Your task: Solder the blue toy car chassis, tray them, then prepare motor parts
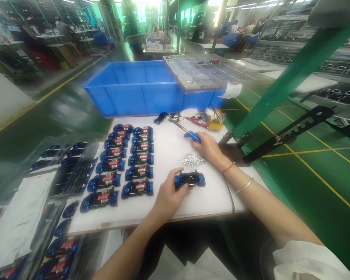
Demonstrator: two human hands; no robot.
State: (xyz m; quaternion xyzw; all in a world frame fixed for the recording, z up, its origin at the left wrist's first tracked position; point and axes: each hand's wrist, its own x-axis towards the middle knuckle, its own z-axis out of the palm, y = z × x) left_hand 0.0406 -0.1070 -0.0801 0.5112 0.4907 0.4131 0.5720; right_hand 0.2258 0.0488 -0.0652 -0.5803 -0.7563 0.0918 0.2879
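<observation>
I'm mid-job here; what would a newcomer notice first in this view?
Probably the big bright blue bin beyond the far edge of the white table, then the two columns of blue-and-black toy cars on the table's left. Nearer the middle, the left hand holds a similar car body, while the right hand grips a blue-handled tool beyond it.

Both the left hand (pixel 171 191) and the right hand (pixel 209 149) are bare. A thin red cord bracelet (pixel 229 168) circles the right wrist; farther up that forearm sits a slim silver bangle (pixel 245 185). At the lower right corner of the frame, a loose off-white sleeve (pixel 307 261) bunches in soft folds — and pale cloth (pixel 189 268) at bottom centre rises in pointed flaps against dark, indistinct shapes.
</observation>
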